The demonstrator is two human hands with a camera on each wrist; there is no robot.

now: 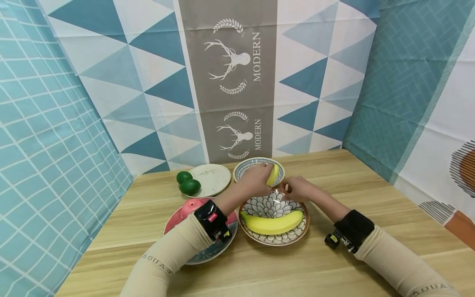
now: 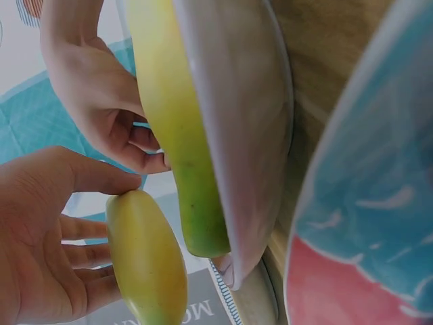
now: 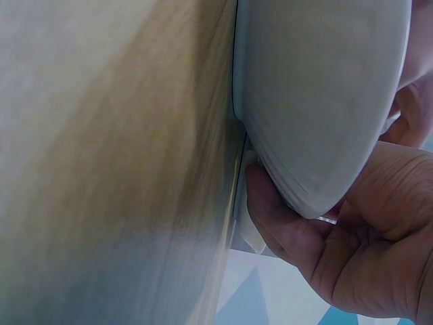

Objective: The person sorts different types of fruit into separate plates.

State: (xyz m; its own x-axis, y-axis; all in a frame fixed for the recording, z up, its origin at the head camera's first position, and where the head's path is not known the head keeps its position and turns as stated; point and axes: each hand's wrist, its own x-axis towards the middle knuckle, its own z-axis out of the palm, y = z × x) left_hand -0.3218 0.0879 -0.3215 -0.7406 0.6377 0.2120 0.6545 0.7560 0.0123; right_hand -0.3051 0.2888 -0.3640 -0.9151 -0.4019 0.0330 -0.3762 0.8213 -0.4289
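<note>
In the head view my left hand (image 1: pixel 254 181) is raised over the far edge of the petal-patterned bowl (image 1: pixel 268 205). It holds a plump yellow fruit (image 1: pixel 273 175) with a greenish tip. The left wrist view shows the thumb pressing one end of this fruit (image 2: pixel 149 257), fingers behind it. At the bowl's far right rim is my right hand (image 1: pixel 299 190). Seen from the right wrist, that hand (image 3: pixel 365 254) grips the rim of the pale bowl (image 3: pixel 318 88), fingers under its outside. A yellow banana (image 1: pixel 272 225) lies across the bowl near its front side.
Behind the patterned bowl stands a smaller blue-patterned bowl (image 1: pixel 238 167). A white plate (image 1: pixel 217 181) is at the back left, with two dark green fruits (image 1: pixel 190 187) at its left edge. Partly under my left forearm sits a red and blue plate (image 1: pixel 224 245) with a pinkish fruit (image 1: pixel 191 205).
</note>
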